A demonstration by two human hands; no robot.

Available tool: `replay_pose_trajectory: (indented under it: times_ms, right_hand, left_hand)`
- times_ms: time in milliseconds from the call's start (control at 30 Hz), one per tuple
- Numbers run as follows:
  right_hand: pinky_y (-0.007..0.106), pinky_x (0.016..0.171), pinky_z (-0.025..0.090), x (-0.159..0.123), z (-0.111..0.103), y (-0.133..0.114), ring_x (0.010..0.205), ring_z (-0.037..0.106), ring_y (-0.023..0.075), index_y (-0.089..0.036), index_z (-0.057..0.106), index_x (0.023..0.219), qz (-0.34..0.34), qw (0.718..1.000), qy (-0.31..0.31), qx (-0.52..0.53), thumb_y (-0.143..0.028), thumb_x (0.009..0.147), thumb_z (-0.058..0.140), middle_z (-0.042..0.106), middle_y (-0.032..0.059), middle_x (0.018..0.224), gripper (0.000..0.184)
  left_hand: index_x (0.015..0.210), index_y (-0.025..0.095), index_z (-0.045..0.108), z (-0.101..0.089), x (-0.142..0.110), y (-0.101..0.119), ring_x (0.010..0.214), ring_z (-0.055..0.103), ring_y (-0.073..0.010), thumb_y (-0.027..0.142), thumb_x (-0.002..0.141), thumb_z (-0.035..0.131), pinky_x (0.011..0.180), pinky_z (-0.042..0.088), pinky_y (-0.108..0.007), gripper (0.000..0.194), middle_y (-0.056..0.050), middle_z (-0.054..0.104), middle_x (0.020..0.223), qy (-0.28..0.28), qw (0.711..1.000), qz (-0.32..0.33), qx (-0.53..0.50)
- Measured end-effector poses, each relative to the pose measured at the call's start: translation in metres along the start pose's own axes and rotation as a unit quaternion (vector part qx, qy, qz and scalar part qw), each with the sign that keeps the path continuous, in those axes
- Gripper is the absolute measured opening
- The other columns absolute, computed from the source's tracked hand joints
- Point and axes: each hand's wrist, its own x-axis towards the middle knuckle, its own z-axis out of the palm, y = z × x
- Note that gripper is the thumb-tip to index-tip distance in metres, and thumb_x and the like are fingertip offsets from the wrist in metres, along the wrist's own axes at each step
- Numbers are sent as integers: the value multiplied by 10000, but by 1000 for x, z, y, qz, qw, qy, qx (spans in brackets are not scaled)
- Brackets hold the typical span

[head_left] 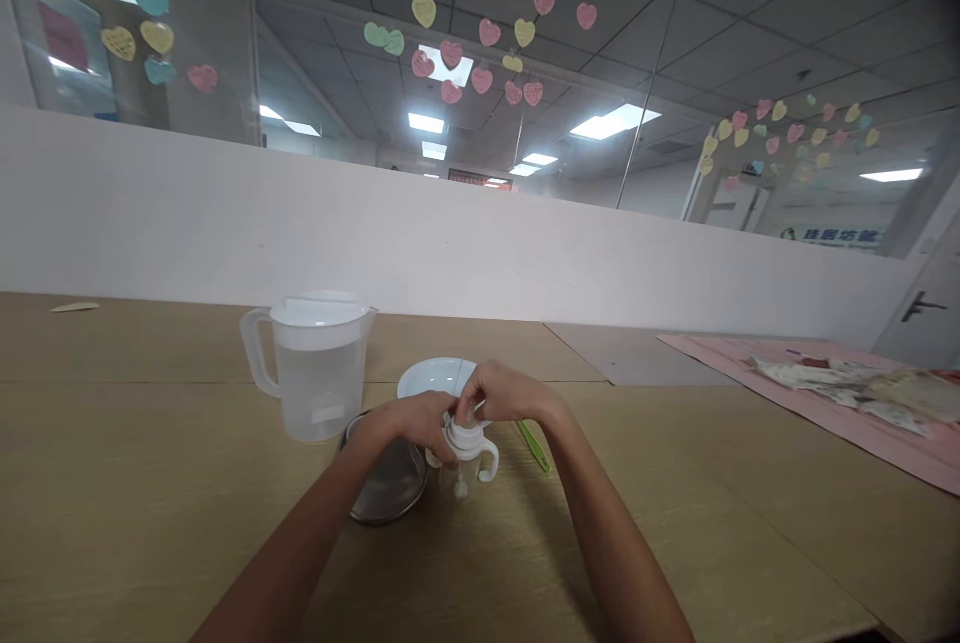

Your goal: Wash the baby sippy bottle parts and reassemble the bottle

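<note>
A clear baby bottle (pixel 465 473) with a white collar and two white side handles stands upright on the table before me. My left hand (pixel 427 423) is closed round the bottle's collar from the left. My right hand (pixel 491 393) bends down over the top, its fingertips pinched together at the mouth; what they grip there is mostly hidden. Just left of the bottle, partly under my left wrist, sits a round metal bowl (pixel 386 485). Behind my hands is a white dish (pixel 431 376). A green-handled utensil (pixel 534 446) lies by my right wrist, its far end covered.
A lidded translucent pitcher (pixel 319 373) with liquid in it stands at the back left. On the right, a pink sheet (pixel 787 403) bears papers or cloth-like items. A low white wall (pixel 450 253) with glass above borders the wooden table (pixel 150 483).
</note>
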Motion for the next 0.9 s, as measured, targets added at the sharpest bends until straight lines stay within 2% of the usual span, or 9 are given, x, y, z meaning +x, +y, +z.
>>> replay_pose_trajectory:
  times_ms: [67, 200, 333, 433, 533, 600, 733, 900]
  right_hand:
    - [155, 564, 412, -3, -1, -7, 691, 599, 115, -158, 703, 808, 20, 1000, 7, -21, -64, 587, 528, 689, 22, 764, 297]
    - [183, 451, 402, -4, 3, -20, 516, 585, 124, -93, 662, 782, 126, 991, -4, -52, -193, 658, 543, 667, 85, 654, 199]
    - [197, 391, 385, -1, 8, -24, 410, 545, 121, -57, 619, 785, 172, 984, -30, -27, -290, 738, 497, 640, 108, 585, 267]
    - [191, 411, 367, -2, 5, -25, 445, 545, 115, -84, 621, 752, 169, 984, -8, -61, -345, 736, 525, 630, 85, 586, 278]
    - [180, 449, 342, -6, 0, -23, 570, 561, 115, -128, 635, 748, 137, 986, 9, -93, -392, 654, 619, 644, 61, 703, 281]
    - [173, 466, 328, -7, -2, -20, 624, 551, 107, -146, 639, 767, 124, 988, 1, -91, -366, 617, 647, 642, 38, 759, 267]
    - [166, 493, 332, -6, -3, -13, 639, 529, 94, -147, 631, 808, 103, 992, -24, -65, -284, 629, 617, 630, 20, 776, 225]
    - [182, 514, 332, -3, 0, -18, 714, 549, 126, -146, 604, 893, 79, 991, -23, -103, -224, 664, 553, 630, 51, 858, 247]
  left_hand:
    - [852, 184, 603, 0, 1, -1, 773, 575, -179, 368, 481, 693, 613, 417, -220, 423, 18, 637, 842, -4, 1000, 4, -5]
    - [914, 195, 600, 1, 1, -1, 808, 573, -181, 329, 455, 715, 640, 417, -223, 492, 14, 634, 916, 3, 1000, 2, -3]
    - [945, 206, 596, 0, 1, 1, 810, 568, -169, 296, 475, 705, 632, 412, -209, 491, 25, 629, 915, -9, 1000, 18, -17]
    - [926, 205, 599, -1, -1, 3, 812, 562, -162, 292, 488, 694, 634, 409, -198, 457, 32, 627, 895, -19, 1000, 21, -13]
    - [936, 202, 591, -2, -1, 5, 800, 558, -172, 325, 483, 697, 621, 406, -207, 481, 21, 623, 884, -11, 1000, 5, 2]
    - [955, 197, 583, -2, -1, 5, 798, 556, -176, 326, 479, 700, 624, 406, -212, 507, 12, 621, 894, -9, 1000, 10, 7]
    - [932, 192, 583, 1, 0, 2, 780, 558, -166, 325, 488, 693, 609, 401, -207, 476, 10, 622, 890, -9, 1000, 19, 3]
    - [874, 161, 596, 3, 1, -1, 742, 567, -163, 318, 490, 685, 584, 410, -210, 424, 3, 633, 833, -10, 1000, 7, -11]
